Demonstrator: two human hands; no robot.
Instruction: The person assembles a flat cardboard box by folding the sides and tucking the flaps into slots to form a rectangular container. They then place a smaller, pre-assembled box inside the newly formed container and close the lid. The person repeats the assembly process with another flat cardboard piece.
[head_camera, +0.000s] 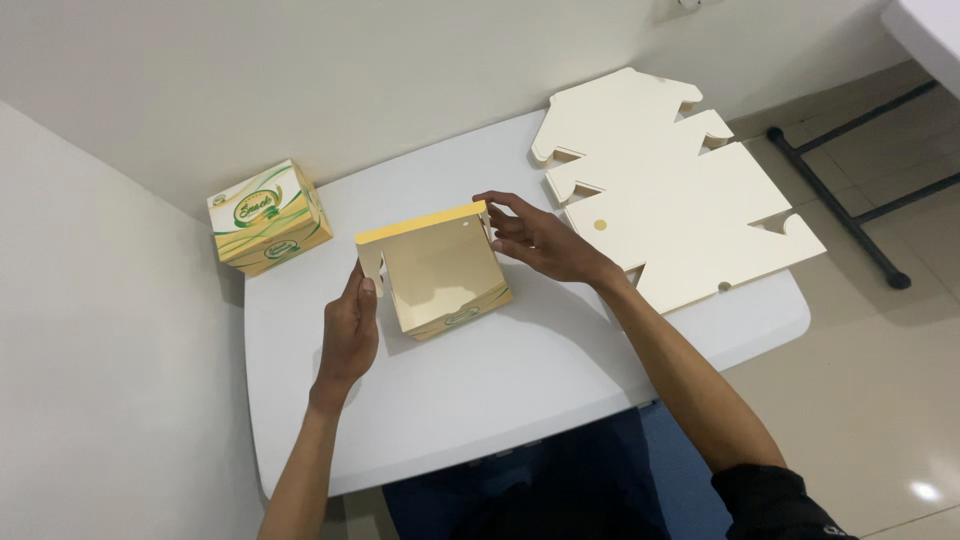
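Head view looks down on a white desk (560, 390) where a half-folded carton (437, 268) — yellow outside, cream inside — sits between the two hands, near the middle of the desk. Its open mouth faces the person, and its long top edge runs left to right, tilting slightly up toward the right. The left hand (350, 330) lies at the carton's left wall, its grip closed on the side flap there with the thumb pressed along the edge. The right hand (540, 242) comes in from the right and sits higher, fingers (497, 200) spread and curled over the top right corner, pinching the upper flap rather than clenching it. So the carton lies inward from both grips, each hand about equally near. Behind the right hand, a stack of flat unfolded blanks (670, 200) (cream, notched at the edges) covers the desk's far right corner. A finished box (270, 217) stands at the far left corner, well apart from the hands.
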